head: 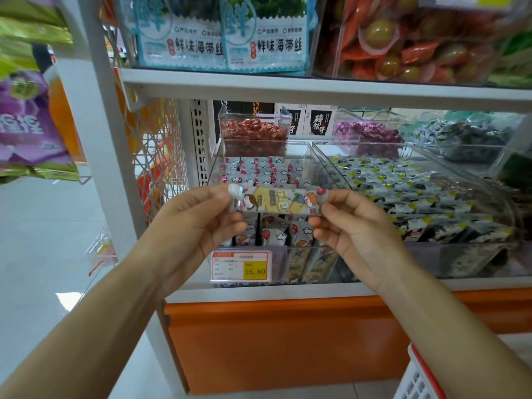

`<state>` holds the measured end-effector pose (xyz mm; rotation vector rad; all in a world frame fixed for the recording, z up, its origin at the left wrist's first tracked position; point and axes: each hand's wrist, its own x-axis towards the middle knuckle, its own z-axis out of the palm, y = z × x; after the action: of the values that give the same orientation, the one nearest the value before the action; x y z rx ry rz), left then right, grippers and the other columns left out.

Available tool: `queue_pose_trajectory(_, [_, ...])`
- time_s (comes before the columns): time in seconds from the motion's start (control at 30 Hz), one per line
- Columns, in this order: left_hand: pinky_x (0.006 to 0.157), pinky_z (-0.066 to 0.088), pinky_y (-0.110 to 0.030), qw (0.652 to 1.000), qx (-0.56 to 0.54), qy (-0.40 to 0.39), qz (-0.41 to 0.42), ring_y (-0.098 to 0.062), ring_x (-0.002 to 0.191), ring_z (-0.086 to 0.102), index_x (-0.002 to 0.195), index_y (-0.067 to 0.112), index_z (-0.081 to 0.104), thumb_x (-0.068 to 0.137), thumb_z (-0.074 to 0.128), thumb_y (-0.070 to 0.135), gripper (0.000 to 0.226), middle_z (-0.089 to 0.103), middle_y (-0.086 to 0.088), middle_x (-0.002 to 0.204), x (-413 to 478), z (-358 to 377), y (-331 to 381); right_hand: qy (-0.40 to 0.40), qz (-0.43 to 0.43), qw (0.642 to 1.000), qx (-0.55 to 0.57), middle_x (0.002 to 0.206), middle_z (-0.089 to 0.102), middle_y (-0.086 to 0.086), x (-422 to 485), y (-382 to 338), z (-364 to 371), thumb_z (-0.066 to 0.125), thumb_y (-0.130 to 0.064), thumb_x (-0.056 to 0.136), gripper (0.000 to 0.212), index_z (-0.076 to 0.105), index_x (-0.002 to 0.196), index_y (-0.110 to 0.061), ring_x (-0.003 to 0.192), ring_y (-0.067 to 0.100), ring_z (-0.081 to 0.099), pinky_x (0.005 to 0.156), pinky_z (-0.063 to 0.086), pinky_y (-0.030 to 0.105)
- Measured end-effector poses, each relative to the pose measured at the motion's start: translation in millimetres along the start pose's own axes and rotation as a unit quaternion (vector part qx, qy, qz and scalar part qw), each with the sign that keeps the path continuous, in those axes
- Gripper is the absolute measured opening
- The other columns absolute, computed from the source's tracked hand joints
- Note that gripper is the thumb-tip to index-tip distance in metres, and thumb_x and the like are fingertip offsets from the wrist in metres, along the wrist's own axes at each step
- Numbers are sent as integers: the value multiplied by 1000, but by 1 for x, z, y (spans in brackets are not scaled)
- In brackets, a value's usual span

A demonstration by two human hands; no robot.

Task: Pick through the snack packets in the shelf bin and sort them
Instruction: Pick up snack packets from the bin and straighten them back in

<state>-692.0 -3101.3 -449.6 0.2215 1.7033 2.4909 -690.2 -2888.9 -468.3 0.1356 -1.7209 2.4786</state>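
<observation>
From your head camera, you hold one snack packet (276,201) between both hands, in the air just in front of the clear shelf bin (214,165) and above its front edge. Your left hand (198,223) pinches the packet's left end between thumb and curled fingers, and your right hand (354,226) pinches the right end the same way, so the packet spans the gap between them. Its long axis runs level from left to right, parallel to the bin's front edge, and its printed face with the yellow panel and cartoon figures is turned toward you. Behind and below it the bin holds many like packets (259,168), white with red balloons, lying in rows toward the back and standing on end near the front wall. A price tag (241,266) marked 15.80 sits on the bin's front left corner, under your left hand. To the right, touching this bin, a second clear bin (325,156) holds dark packets with yellow corners. At the back of the shelf stand a bin of red sweets (254,133) and one of purple sweets (371,136). On the upper shelf (288,87) stand blue seaweed packs (264,38). A red and white basket (417,375) shows at the lower right corner, below your right forearm.
</observation>
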Motion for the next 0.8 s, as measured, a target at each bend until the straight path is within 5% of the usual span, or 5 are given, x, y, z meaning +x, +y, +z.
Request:
queue_pose_trajectory(0.13, [68, 55, -18, 986, 162, 0, 36, -24, 86, 68, 94, 3, 70, 71, 61, 30, 36, 66, -21, 106, -3, 2, -2, -10, -49, 998, -42, 68, 67, 1, -2, 1, 3, 52, 3, 89, 15, 61, 83, -7, 65, 19, 68, 55, 53, 23])
queue_pose_trajectory(0.27, [80, 56, -25, 978, 202, -10, 53, -21, 92, 69, 102, 9, 69, 66, 67, 26, 40, 68, -15, 106, -5, 3, 0, -3, -85, 989, -125, 74, 68, -2, -4, 4, 3, 65, -18, 82, 7, 63, 78, -14, 70, 18, 67, 59, 55, 30])
queue_pose_trajectory(0.47, [92, 51, -47, 960, 268, -9, 75, -36, 100, 62, 103, 30, 68, 75, 71, 7, 35, 56, -23, 105, -8, 4, 1, -10, -113, 976, -184, 86, 70, 0, -4, 6, 4, 64, -13, 85, 10, 68, 91, -20, 70, 19, 69, 68, 58, 31])
queue_pose_trajectory(0.63, [90, 53, -41, 945, 314, -23, 93, -25, 95, 62, 103, 35, 67, 76, 71, 6, 40, 53, -1, 89, -8, 4, -2, -8, -123, 975, -185, 82, 71, -3, -5, 5, 6, 68, -14, 81, 9, 72, 85, -21, 77, 14, 68, 64, 55, 22])
queue_pose_trajectory(0.8, [67, 51, -15, 921, 371, -33, 113, -4, 75, 56, 99, 33, 64, 76, 71, 0, 40, 50, 3, 88, -9, 8, -5, 28, -167, 952, -257, 69, 64, -15, -6, 6, 8, 67, -17, 82, 11, 65, 72, -21, 68, 0, 60, 62, 48, 15])
